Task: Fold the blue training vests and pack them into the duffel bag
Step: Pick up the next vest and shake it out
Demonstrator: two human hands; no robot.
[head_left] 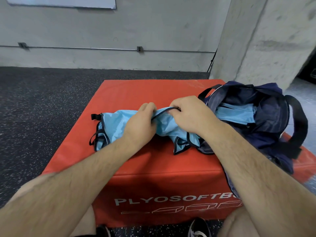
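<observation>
While atop box, vest in hands

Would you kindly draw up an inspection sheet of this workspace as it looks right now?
Surface: red plyo box, lettered front facing the person.
Job's things: light blue vest lies bunched on the box; folded blue vests sit inside the open navy duffel bag, right side.
Clutter: nothing seen.
Grippers: left hand and right hand both pinch the vest's dark-trimmed edge.
Cables: nothing seen; a metal conduit runs along the concrete wall.
Surroundings: speckled floor, concrete pillar, whiteboard.
</observation>
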